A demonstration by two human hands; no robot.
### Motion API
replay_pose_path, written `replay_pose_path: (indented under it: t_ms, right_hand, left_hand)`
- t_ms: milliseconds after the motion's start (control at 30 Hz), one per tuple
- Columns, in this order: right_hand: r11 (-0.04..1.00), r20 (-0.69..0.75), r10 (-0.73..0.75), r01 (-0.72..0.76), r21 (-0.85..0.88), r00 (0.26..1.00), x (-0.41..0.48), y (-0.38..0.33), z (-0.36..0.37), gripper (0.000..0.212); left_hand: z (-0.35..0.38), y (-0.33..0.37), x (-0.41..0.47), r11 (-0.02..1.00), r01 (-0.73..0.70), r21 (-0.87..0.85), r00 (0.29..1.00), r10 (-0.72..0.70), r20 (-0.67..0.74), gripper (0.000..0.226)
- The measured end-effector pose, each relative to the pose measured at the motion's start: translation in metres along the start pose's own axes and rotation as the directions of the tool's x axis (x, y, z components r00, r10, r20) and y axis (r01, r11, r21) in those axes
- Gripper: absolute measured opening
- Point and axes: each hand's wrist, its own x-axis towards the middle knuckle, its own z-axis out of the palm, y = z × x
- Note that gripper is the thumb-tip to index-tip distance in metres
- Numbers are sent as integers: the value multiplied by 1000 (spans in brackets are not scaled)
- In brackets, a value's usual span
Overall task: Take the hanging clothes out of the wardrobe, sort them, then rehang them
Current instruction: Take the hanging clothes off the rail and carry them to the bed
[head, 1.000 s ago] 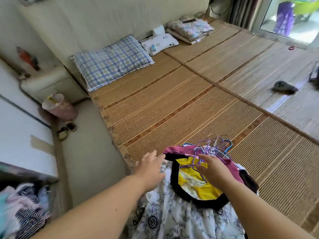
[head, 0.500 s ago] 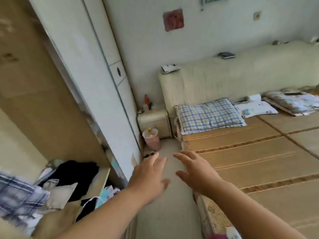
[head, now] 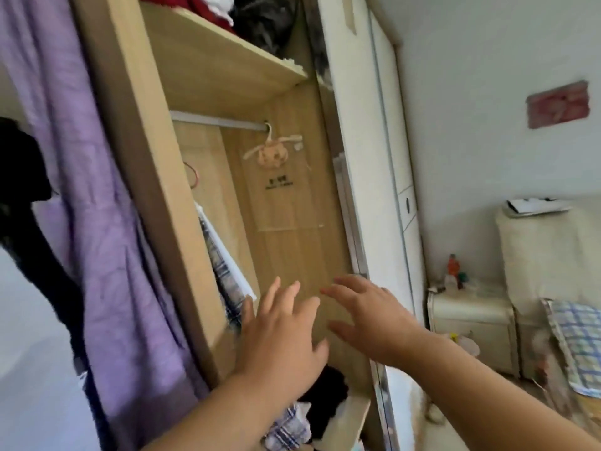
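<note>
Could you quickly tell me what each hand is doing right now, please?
Left hand: open, fingers spread, holding nothing.
Right hand: open, fingers spread, holding nothing.

two bare hands are picked up in view, the left hand (head: 283, 333) and the right hand (head: 374, 320), both seen from the back. the fingers are rounded at the tips, and the nails are lost to blur. each hand is followed by a bare arm, the left forearm (head: 208, 415) and the right forearm (head: 481, 385), left uncovered right to the frame's bottom edge.
</note>
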Motion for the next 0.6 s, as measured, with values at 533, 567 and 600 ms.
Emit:
replay_pose_path:
  t_ms: [533,567,600]
  right_hand:
    - [729,-236,-531,581,363,814,252,-41,-46,57]
    - [708,-245,-541,593,383,805,265,-48,-48,58]
    - [692,-254,-545,599,402,799,277,-55,-50,59]
  left_hand:
    - [-129,-73,114,763,471,443,826,-205,-525,51]
    - [-136,-77,119,736,497,460,815,-214,-538,51]
    - [-143,-80,123,714,518,471,805,-219,-552,52]
